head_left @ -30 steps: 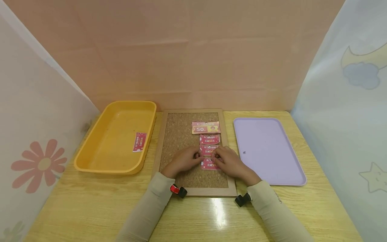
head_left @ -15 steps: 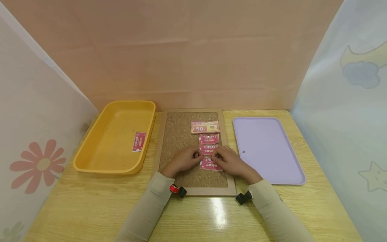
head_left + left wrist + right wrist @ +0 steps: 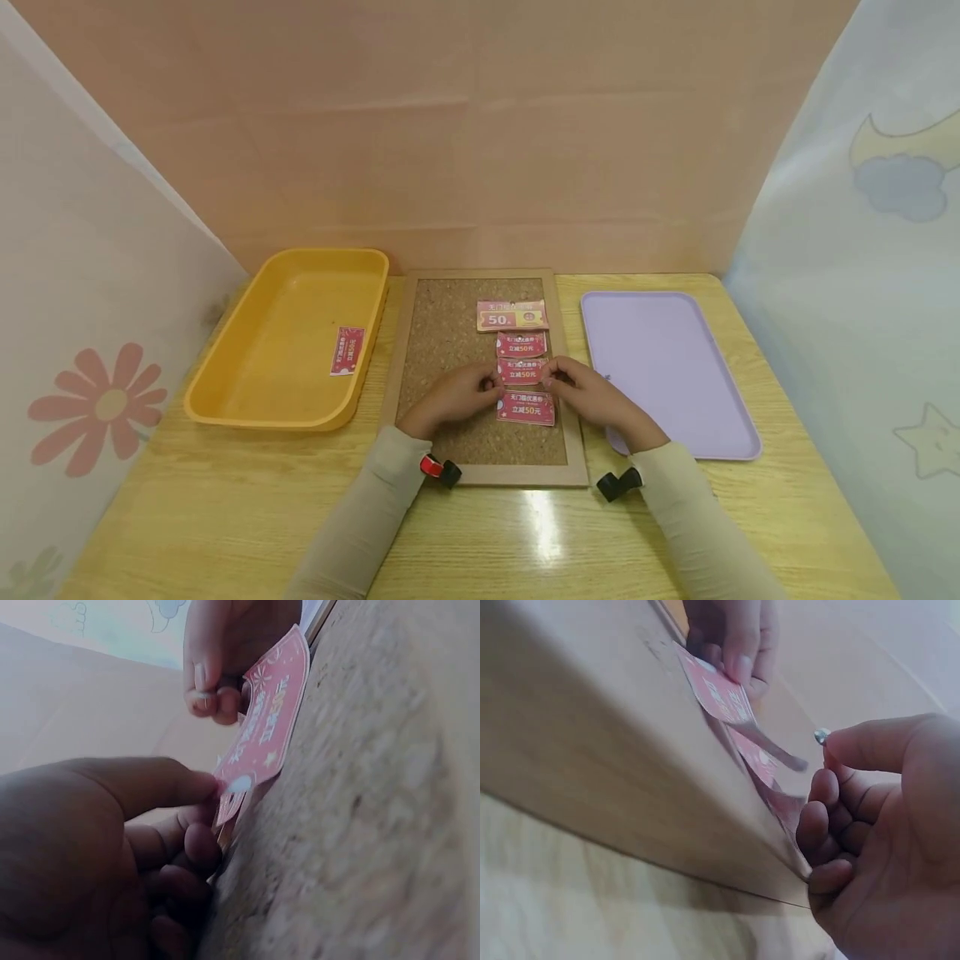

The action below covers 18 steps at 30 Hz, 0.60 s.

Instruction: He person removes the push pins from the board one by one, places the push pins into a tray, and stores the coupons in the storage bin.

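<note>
A framed cork board [image 3: 442,333] lies on the table with a column of red coupons on it. My left hand [image 3: 453,396] pinches the left edge of the lowest coupon [image 3: 527,409] between thumb and fingers. In the left wrist view that coupon [image 3: 279,705] is bowed and stands off the cork. My right hand [image 3: 600,402] is just right of the coupons, over the board's right edge. The right wrist view has a shiny thumbtack [image 3: 822,736] pinched between its thumb and index finger. Above sit two more small coupons [image 3: 522,372] and a larger coupon [image 3: 512,317].
To the left stands a yellow tray [image 3: 285,333] with one coupon [image 3: 347,351] leaning on its right wall. A shallow lilac tray [image 3: 675,367] lies at the right, with a small dark mark partly beside my right hand. Fabric walls enclose the table on three sides.
My right hand has shifted right, off the lowest coupon, whose printed face is now uncovered. The left hand stays at the coupon's left edge.
</note>
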Each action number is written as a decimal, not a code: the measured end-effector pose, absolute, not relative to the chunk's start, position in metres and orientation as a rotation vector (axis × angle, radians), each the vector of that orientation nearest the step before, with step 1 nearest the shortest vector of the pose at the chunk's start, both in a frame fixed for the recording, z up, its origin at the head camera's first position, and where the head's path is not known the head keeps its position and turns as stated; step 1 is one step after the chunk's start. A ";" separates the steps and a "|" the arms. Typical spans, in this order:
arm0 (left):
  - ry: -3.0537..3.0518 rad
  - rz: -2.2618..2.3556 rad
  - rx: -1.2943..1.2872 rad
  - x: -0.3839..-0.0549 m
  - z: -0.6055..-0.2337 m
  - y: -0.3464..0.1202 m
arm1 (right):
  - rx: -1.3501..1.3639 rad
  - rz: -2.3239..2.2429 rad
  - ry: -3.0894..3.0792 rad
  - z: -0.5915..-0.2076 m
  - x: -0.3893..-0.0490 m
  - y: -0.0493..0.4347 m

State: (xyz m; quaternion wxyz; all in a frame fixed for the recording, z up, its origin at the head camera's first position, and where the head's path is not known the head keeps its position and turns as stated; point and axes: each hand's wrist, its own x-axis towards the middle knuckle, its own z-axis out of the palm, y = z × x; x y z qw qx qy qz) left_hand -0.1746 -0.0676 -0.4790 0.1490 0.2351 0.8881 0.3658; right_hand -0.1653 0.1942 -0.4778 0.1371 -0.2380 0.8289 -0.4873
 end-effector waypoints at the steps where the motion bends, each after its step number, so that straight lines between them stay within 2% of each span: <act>1: 2.538 1.063 0.679 -0.175 -0.479 -0.067 | -0.673 -1.405 2.411 -0.477 -0.165 0.196; 6: 2.450 1.146 0.674 -0.176 -0.478 -0.068 | -0.641 -1.366 2.515 -0.473 -0.161 0.209; 12: 2.356 1.226 0.522 -0.174 -0.472 -0.078 | -0.677 -1.394 2.582 -0.470 -0.156 0.228; 18: 2.331 1.304 0.455 -0.174 -0.456 -0.093 | -0.593 -1.355 2.725 -0.468 -0.153 0.255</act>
